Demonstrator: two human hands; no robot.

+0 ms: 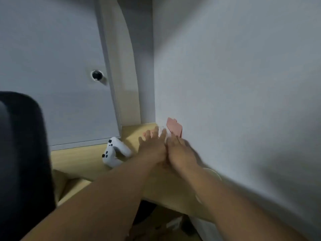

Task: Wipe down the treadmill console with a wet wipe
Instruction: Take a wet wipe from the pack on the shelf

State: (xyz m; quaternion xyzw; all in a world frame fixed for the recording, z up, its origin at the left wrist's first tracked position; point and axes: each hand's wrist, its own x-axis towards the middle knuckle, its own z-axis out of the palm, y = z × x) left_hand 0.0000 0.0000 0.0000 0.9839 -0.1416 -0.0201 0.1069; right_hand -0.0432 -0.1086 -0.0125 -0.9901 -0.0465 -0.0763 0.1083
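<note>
A pink wet wipe pack (174, 128) stands on the wooden desk (83, 157) against the white wall, its lid flap raised. A bit of white (163, 132), apparently a wipe, shows at its opening. My left hand (151, 149) reaches to the pack's left side with its fingers spread and straight, the tips at the pack. My right hand (180, 152) lies close beside it, fingers pointing at the pack's opening. Motion blur hides whether they pinch anything. No treadmill console is in view.
A white game controller (115, 152) lies on the desk left of my hands. A black chair back (24, 153) fills the lower left. Behind the desk is a grey cabinet door with a black knob (96, 75). A round pale object (212, 173) sits by the wall under my right forearm.
</note>
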